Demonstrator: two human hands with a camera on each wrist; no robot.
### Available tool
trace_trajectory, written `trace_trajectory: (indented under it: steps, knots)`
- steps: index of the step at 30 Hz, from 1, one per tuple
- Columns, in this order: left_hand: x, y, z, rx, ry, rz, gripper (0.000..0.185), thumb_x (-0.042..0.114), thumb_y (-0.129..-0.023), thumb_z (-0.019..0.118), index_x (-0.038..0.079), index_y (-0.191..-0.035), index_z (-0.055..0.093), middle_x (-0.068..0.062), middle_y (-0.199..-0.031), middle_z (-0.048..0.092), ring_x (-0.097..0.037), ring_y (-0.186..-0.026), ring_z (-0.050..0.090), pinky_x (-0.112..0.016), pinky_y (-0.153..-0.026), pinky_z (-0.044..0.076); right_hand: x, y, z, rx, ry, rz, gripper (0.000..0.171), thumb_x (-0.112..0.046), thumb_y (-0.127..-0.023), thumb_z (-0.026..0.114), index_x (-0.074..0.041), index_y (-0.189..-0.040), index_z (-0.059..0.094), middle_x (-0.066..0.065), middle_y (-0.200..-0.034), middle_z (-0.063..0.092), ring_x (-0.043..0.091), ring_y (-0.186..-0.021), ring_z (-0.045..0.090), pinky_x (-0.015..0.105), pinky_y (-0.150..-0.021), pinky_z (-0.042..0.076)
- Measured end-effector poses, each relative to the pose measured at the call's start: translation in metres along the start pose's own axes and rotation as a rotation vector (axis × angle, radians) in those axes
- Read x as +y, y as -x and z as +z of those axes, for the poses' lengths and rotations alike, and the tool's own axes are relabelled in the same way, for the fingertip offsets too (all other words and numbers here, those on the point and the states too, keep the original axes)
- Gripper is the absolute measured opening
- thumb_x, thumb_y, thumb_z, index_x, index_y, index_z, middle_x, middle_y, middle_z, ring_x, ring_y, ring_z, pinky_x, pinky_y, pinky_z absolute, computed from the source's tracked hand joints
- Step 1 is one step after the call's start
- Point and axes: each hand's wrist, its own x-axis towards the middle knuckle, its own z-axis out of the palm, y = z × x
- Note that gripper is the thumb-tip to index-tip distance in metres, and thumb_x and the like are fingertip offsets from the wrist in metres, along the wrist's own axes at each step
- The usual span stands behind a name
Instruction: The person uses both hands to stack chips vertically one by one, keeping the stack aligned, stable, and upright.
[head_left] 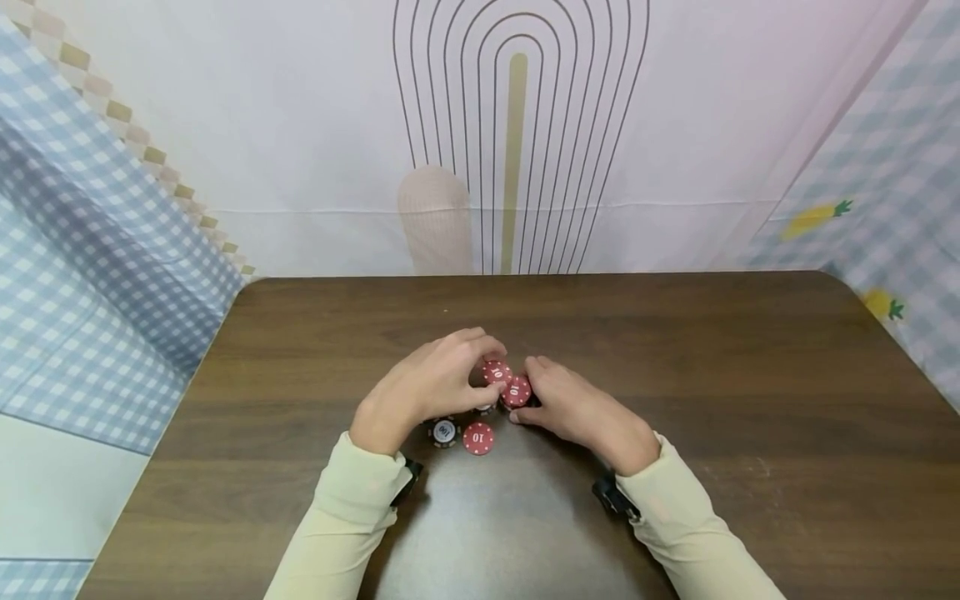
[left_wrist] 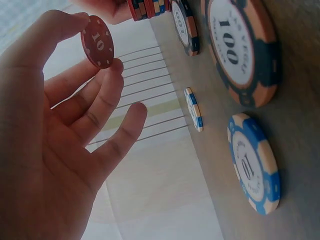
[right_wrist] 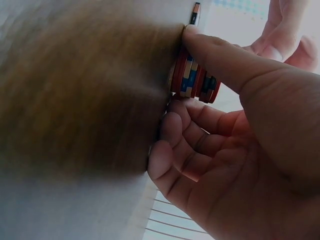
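Both hands pinch round, ridged poker chips.

Red chips with white spots, dark brown wood-grain table, blue-checked cloth.

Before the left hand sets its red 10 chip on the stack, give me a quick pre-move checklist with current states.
1. Left hand pinches the red 10 chip between thumb and fingertips: ok.
2. Right hand grips the chip stack, thumb on one side, fingers on the other: ok.
3. Stack resting on the table: ok.
4. Held chip level over the stack: not ok, tilted and off to one side.
5. Loose chips clear of the stack: the red 10 chip on the table and the black 100 chip lie apart: ok.
6. Stack chips aligned: cannot tell.
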Motion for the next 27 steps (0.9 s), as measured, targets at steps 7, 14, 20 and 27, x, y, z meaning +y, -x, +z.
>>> trace_trajectory:
  steps: [7,14,20,27]
  knots:
    - [0.002,-0.002,0.006,-0.035,0.054,0.011,0.046,0.022,-0.095,0.071,0.006,-0.137,0.065,-0.006,-0.136,0.066,-0.023,-0.129,0.062,-0.040,-0.109,0.050,0.002,0.001,0.002,-0.011,-0.007,0.013,0.041,-0.027,-0.095,0.081,0.000,-0.115,0.058,0.008,-0.104,0.059,0.020,-0.087,0.056,0.041,-0.080,0.052]
    - [0.003,-0.002,0.010,-0.032,0.084,0.049,0.044,0.018,-0.093,0.069,0.006,-0.135,0.064,-0.005,-0.130,0.067,-0.021,-0.121,0.063,-0.037,-0.106,0.051,0.000,0.001,0.002,-0.003,-0.009,-0.016,0.045,-0.028,-0.096,0.079,0.001,-0.123,0.058,0.012,-0.112,0.061,0.024,-0.099,0.061,0.046,-0.091,0.054]
    - [0.005,-0.004,0.013,-0.015,0.036,0.112,0.043,0.018,-0.092,0.068,0.007,-0.134,0.066,-0.003,-0.127,0.070,-0.018,-0.116,0.066,-0.037,-0.106,0.050,0.000,0.001,0.001,-0.002,0.010,-0.044,0.052,-0.027,-0.097,0.078,0.005,-0.132,0.056,0.017,-0.123,0.063,0.029,-0.113,0.063,0.049,-0.100,0.053]
    - [0.009,-0.009,0.014,0.007,-0.067,0.118,0.041,0.028,-0.095,0.075,0.012,-0.132,0.068,-0.001,-0.121,0.072,-0.019,-0.113,0.067,-0.039,-0.104,0.051,0.003,-0.001,0.000,0.003,0.017,-0.047,0.047,-0.025,-0.097,0.079,0.003,-0.128,0.058,0.016,-0.120,0.063,0.028,-0.109,0.063,0.048,-0.098,0.054]
